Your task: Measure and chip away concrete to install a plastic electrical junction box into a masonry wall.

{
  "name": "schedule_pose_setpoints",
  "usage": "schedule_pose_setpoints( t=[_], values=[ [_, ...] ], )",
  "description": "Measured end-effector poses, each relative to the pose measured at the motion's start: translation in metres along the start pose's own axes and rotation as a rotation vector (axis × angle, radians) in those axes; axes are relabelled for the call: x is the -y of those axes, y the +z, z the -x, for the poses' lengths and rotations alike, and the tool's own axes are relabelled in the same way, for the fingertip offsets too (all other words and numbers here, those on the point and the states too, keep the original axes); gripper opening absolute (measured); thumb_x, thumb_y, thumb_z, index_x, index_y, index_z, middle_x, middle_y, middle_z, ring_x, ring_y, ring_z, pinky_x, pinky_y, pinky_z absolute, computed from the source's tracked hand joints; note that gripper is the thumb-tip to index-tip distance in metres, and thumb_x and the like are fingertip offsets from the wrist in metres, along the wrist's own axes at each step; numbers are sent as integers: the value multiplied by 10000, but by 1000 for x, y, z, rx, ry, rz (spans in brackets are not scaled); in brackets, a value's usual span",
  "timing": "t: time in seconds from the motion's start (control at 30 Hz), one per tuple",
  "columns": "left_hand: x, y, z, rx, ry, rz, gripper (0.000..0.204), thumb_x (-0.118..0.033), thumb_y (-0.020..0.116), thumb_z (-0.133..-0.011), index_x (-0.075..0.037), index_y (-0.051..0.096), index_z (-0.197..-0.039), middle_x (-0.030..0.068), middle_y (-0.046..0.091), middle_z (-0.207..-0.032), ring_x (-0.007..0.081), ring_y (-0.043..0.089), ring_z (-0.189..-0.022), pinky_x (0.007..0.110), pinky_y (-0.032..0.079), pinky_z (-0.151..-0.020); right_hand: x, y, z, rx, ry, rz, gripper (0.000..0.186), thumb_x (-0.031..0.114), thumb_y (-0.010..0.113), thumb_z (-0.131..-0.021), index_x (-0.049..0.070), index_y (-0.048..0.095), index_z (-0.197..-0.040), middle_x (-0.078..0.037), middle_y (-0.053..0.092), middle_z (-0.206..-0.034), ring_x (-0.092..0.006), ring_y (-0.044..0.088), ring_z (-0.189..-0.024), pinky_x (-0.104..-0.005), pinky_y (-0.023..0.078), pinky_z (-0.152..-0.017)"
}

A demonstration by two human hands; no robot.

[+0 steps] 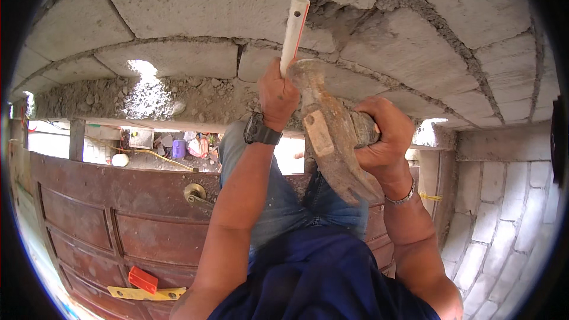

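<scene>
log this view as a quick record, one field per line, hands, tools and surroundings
left hand: left hand closed around a white rod with a red stripe and a hole near its upper end
right hand: right hand gripping the handle of a worn claw hammer
wrists: black watch on the left, metal bracelet on the right
wall: grey block wall with a broken hollow
door: brown panelled door with a brass-coloured knob
on door: red object, yellow strip
</scene>
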State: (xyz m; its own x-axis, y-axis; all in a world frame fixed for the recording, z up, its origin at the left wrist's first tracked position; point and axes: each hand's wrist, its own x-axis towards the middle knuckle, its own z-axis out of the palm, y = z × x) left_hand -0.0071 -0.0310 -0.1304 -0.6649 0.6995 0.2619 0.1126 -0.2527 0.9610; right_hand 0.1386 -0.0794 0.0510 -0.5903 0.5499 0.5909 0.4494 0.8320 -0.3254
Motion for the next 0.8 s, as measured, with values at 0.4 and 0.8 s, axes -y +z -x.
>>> schedule_pose_setpoints(
  t=[0.4, 0.8],
  values=[
    [34, 19, 7, 21, 41, -61, 411, -389, 562, -920, -2, 615, -1050, 177, 618, -795, 350, 609, -712, 433, 462, -609, -19, 0, -40, 123, -320, 228, 303, 83, 737, -536, 76, 570, -790, -89, 531, -673, -306, 549, -581, -393, 445, -559],
    [20, 25, 6, 93, -159, 198, 363, -340, 583, -891, 18, 597, -950, 135, 597, -745, 253, 586, -690, 425, 474, -631, 27, -21, -57, 372, -340, 479, 104, 82, 619, -723, 73, 517, -740, -115, 598, -653, -287, 585, -569, -402, 453, -500]
  ],
)
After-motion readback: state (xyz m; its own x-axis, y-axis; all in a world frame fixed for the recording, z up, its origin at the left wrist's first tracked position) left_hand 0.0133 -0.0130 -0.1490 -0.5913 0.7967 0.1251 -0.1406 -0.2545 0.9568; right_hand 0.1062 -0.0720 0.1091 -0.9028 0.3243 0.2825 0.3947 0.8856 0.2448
